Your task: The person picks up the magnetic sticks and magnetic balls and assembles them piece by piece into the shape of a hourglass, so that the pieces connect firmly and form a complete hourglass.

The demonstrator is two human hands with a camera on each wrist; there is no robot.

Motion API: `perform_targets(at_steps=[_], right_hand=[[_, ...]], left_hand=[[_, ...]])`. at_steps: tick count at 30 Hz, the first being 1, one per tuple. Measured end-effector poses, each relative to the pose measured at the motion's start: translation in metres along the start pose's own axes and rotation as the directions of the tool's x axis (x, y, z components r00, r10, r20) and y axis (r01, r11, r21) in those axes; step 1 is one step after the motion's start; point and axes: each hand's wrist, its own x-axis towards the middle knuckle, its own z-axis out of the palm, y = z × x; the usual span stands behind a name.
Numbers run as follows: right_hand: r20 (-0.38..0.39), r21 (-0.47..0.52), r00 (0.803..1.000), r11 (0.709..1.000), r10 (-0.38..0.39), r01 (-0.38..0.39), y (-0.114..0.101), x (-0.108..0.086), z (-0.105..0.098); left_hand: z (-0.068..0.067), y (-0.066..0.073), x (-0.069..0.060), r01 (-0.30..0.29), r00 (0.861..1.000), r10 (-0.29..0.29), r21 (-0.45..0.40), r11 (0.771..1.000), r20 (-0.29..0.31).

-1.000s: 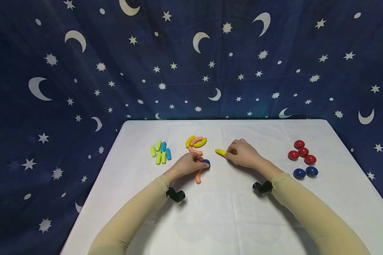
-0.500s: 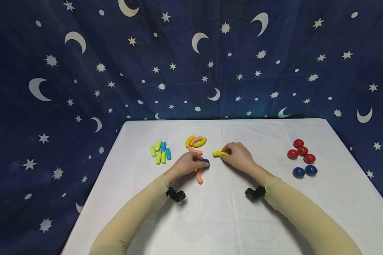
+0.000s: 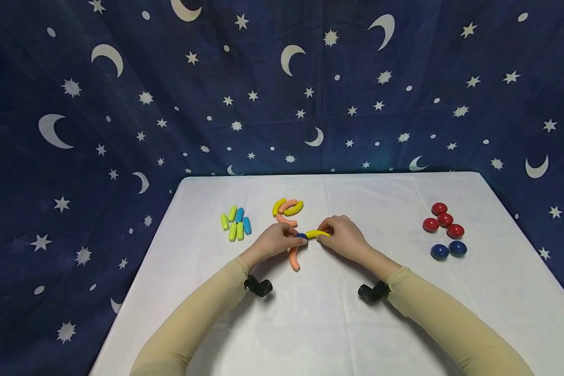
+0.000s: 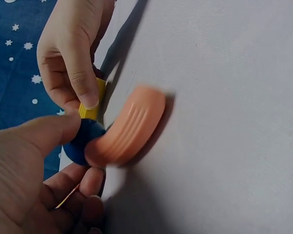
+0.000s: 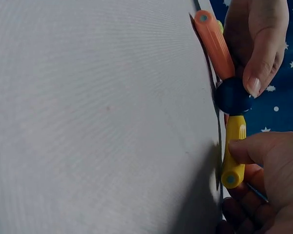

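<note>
From my remote seat, I see both hands meeting over the tabletop (image 3: 310, 324), well in front of the starry backdrop (image 3: 244, 68). The left hand (image 3: 276, 241) pinches a blue ball (image 5: 233, 96) between thumb and fingers, with an orange curved rod (image 4: 132, 126) touching it and reaching toward the near side. The right hand (image 3: 344, 236) pinches a yellow curved rod (image 3: 315, 233) near its outer end, thumb on one side and fingers on the other, leaving the inner end bare where it meets the ball. I judge the left grip is there to steady the ball against the push, and the right grip sits so far out to keep fingertips away from the joint. The rods' free ends carry small pale discs in the right wrist view; I suspect magnets, but I can't confirm it. Just beyond the left hand lies a cluster of yellow and orange rods (image 3: 286, 220). Farther left sit lime and blue short pieces (image 3: 239, 231), and well off to the right, red balls (image 3: 445, 220) beside two more blue balls (image 3: 439, 251). The piles look sorted by shape, probably to make picking easier, with working space between them.
</note>
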Motion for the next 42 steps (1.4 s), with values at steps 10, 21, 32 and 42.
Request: perform_targets(at_steps=[10, 21, 32, 42], right_hand=[[0.016, 0.095, 0.991, 0.986, -0.135, 0.133, 0.013, 0.004, 0.001], [0.021, 0.114, 0.997, 0.991, -0.076, 0.073, 0.006, 0.0, -0.002], [-0.202, -0.037, 0.979, 0.998, 0.033, -0.041, 0.07, -0.089, -0.108], [-0.255, 0.024, 0.881, 0.914, 0.398, -0.405, 0.157, -0.185, -0.162]], left_hand=[[0.001, 0.01, 0.009, -0.015, 0.999, 0.013, 0.03, 0.999, 0.045], [0.002, 0.015, 0.016, -0.006, 0.999, 0.007, -0.011, 1.0, 0.039], [-0.004, 0.008, 0.011, 0.025, 0.999, -0.024, -0.018, 1.0, 0.034], [-0.002, 0.005, 0.012, 0.025, 0.999, -0.025, -0.005, 1.0, 0.041]])
